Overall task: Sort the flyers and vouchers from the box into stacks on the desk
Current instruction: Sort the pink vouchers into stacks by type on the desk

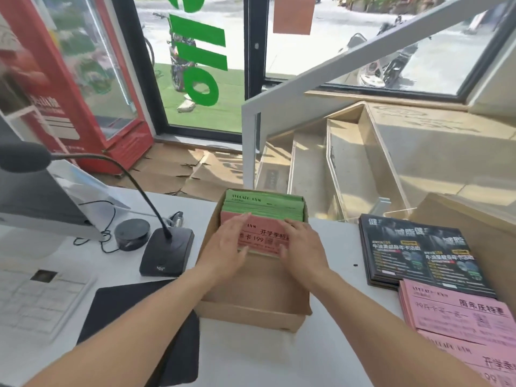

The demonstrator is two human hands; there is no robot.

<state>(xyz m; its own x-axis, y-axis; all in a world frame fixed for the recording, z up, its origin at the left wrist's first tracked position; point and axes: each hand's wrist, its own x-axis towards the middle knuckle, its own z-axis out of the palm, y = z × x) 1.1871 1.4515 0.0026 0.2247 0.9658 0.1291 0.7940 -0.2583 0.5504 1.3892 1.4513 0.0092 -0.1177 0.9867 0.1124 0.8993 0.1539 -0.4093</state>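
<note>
gripping pink vouchers (264, 238), both hands

Left hand (228, 247) and right hand (303, 247) cover both ends of pink voucher bundle (264, 238); print partly hidden. Green vouchers (265, 205) behind: only top edges show. Near-right pink stack (474, 356) cut by frame edge. Keyboard (42, 297) at left blurred.

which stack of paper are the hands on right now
The pink vouchers in the cardboard box, gripped by left hand and right hand; green ones behind are untouched.
</note>
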